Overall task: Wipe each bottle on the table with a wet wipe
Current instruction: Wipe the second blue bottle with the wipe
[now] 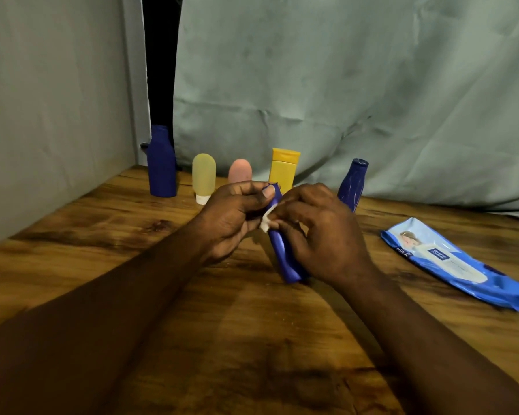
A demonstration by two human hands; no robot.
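Where both hands meet above the table (102, 265), a dark blue bottle (283, 259) is held tilted, its lower end close to the wood. Left hand (234, 217): grip pinching the bottle's upper end. Right hand (318, 232): grip curled round its body, fingertips pressing a white wipe (267, 217) against it. Five other bottles (203, 176) stand behind; a wipes pack (456, 262) lies to the right.

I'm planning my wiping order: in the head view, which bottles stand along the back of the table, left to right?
Tall blue bottle → pale yellow tube → pink tube → yellow bottle → slim blue bottle.
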